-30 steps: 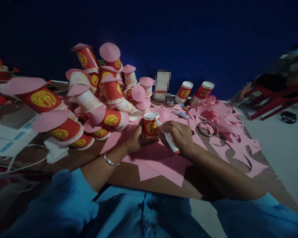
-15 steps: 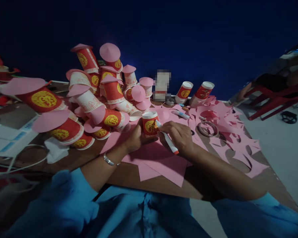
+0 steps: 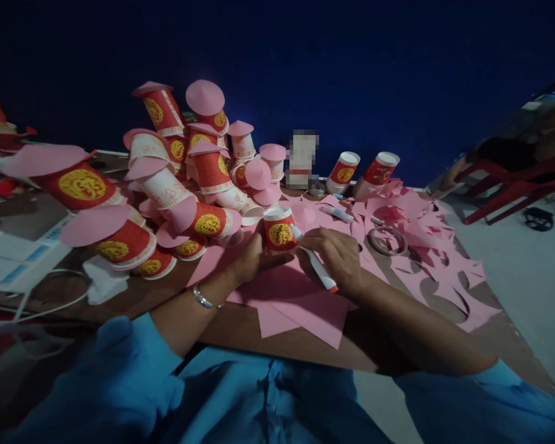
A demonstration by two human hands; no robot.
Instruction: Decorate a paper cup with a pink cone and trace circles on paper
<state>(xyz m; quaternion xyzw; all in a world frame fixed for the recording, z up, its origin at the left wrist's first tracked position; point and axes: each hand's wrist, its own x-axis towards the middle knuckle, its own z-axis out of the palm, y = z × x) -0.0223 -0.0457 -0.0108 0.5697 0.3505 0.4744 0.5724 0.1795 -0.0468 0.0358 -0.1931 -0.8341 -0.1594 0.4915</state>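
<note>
A red paper cup with a yellow emblem stands upright, bottom end up, in my left hand. The fingers of that hand wrap around its left side and underside. Between the fingers of my right hand is a white marker with a red end. Its tip points at the right side of the cup; whether it touches the surface I cannot tell. Beneath both hands lie pink paper sheets. Just behind the cup is a pink paper cone.
Piled cups with pink cone tops fill the left. Two bare red cups stand at the back. Pink paper scraps and a tape roll lie to the right. A white power strip with cables is at far left.
The cup has turned slightly in my left hand, so its emblem sits a little further left. The marker's rear end has shifted slightly right and down.
</note>
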